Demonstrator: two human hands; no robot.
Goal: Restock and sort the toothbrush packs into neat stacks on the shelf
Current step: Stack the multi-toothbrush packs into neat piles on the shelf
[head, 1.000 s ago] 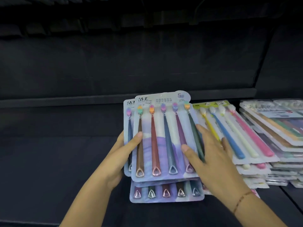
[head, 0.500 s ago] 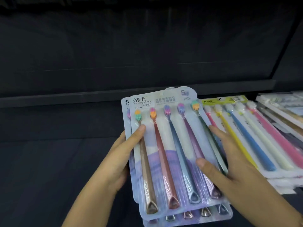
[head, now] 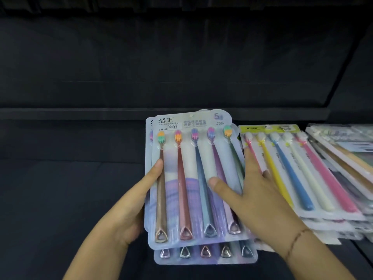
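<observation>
A five-brush toothbrush pack (head: 187, 164) with a pale purple card lies on top of a short stack of like packs; the lowest pack (head: 205, 253) sticks out toward me. My left hand (head: 139, 201) grips the stack's left edge, thumb on top of the upper pack. My right hand (head: 250, 190) holds the right edge, thumb pressed on the pack's face and fingers reaching between this stack and the neighbouring one. The stack sits on the dark shelf (head: 60, 199).
Right of the held stack lies a pile topped by a yellow-headed pack (head: 292, 170) with red, yellow, blue, cream and pink brushes. Further right are more mixed packs (head: 347, 154). The shelf's back wall (head: 181, 67) and a low ledge run behind.
The top pack has slid back and straightened over the stack. My right thumb moved up across its face. The view has shifted closer and slightly left.
</observation>
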